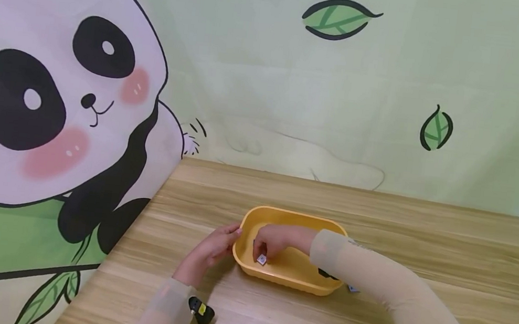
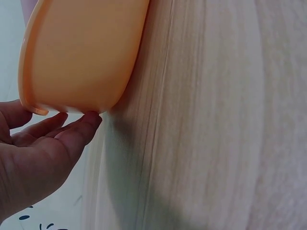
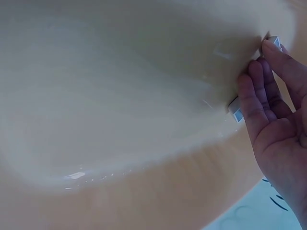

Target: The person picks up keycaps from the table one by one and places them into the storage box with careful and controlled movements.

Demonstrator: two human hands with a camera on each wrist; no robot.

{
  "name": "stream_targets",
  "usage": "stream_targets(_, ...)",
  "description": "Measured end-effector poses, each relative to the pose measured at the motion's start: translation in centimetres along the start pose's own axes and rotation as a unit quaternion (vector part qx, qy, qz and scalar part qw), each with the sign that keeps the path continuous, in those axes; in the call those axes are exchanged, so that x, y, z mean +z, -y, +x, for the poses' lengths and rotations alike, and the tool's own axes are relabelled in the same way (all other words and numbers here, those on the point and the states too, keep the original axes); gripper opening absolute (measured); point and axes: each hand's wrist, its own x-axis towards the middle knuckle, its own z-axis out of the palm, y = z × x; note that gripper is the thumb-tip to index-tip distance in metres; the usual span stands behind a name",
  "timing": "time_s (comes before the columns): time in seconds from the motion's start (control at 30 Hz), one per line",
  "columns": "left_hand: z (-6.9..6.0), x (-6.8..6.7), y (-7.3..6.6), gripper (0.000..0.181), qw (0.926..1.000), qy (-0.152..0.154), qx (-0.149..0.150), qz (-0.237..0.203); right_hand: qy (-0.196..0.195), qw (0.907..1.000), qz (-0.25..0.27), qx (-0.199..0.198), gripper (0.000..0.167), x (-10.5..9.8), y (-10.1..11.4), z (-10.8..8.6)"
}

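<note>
A yellow-orange plastic basin (image 1: 294, 283) stands on the wooden table. My left hand (image 1: 218, 242) grips its left end, with the thumb at the rim and the fingertips (image 2: 91, 119) against the outer wall. Inside the basin, my right hand (image 1: 275, 240) reaches down toward the left end. Between its thumb and forefinger it pinches a small white block (image 3: 274, 42) with a bluish face. A second small block (image 3: 237, 110) of similar look lies on the basin floor, close beside the other fingers of that hand.
A small bluish piece (image 1: 353, 288) lies on the table (image 1: 422, 242) to the right of the basin, partly hidden by the right sleeve (image 1: 371, 271). Behind the table hangs a pale green cloth (image 1: 343, 86) printed with leaves and a panda.
</note>
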Motion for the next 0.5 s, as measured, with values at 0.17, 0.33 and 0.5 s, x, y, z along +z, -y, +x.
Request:
stream_targets(0.17,0.1,0.2,0.0,0.049,0.9999,-0.013,-0.004,-0.006,0.012,0.9999,-0.007,-0.003,0.029,-0.2,0.0,-0.1)
stream_targets(0.33,0.0,0.3,0.0,0.049,0.9998,-0.019,-0.007,-0.006,0.021,0.9997,0.000,0.010,0.029,-0.8,-0.1,-0.3)
stream_targets(0.5,0.0,0.2,-0.1,0.050,0.9999,-0.015,0.000,-0.007,0.014,0.9995,-0.002,0.027,0.030,-1.5,-0.3,-0.8)
